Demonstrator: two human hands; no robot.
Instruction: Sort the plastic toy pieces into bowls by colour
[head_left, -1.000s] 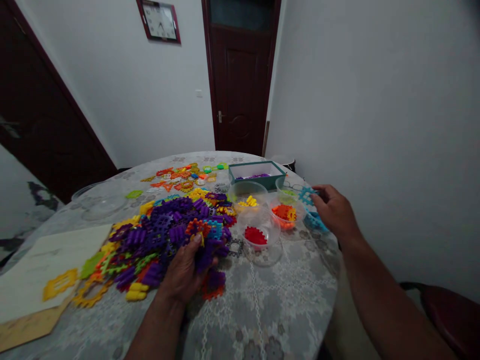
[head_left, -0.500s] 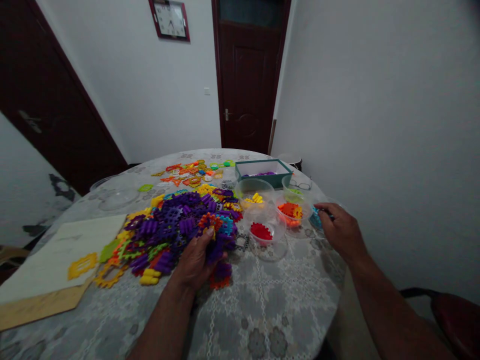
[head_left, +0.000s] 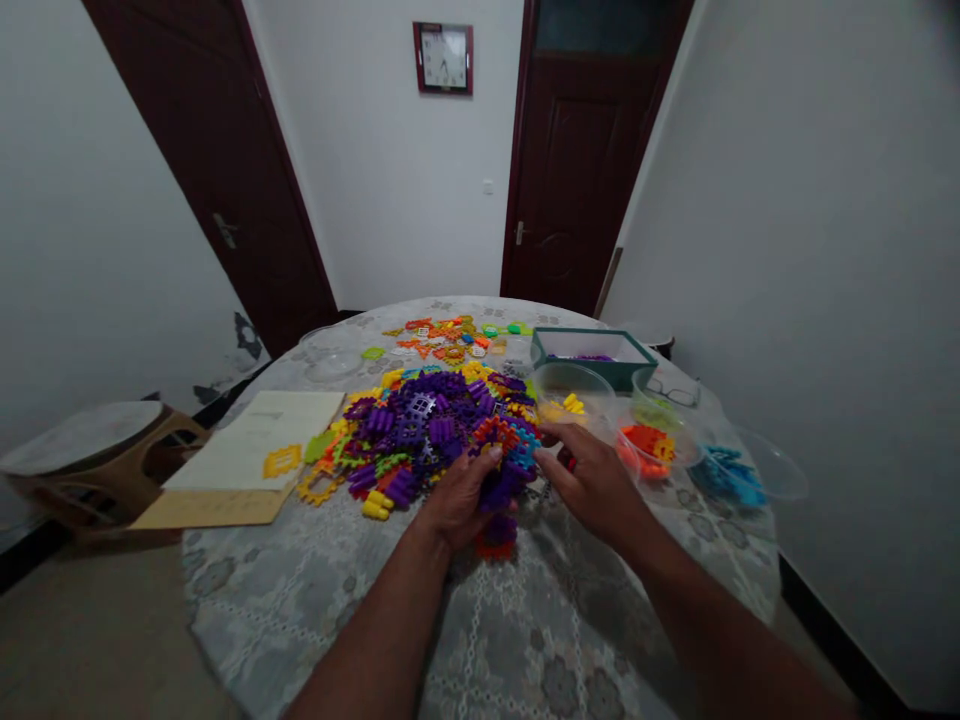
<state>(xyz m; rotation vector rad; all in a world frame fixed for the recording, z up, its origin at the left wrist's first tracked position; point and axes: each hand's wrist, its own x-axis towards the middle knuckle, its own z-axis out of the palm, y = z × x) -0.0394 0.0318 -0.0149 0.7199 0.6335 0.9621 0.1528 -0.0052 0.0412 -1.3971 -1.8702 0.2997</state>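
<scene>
Purple-heavy pile of plastic pieces on tabletop. Left hand grip clenched on near-edge clump; right hand just beside, fingertips at pile, grip state unclear.

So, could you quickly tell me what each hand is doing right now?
Left hand: closed on a clump of purple pieces.
Right hand: fingers at the clump; grip cannot be told.

The room was dim, with soft, even light and no bright spots. The hands looked dark, and a faint shadow lay under them on the table. The toy pieces beyond the hands were bright in colour but a bit fuzzy. Far from the hands, the doors and walls leaned and bent at the edges. The arms near the bottom were blurry.
</scene>
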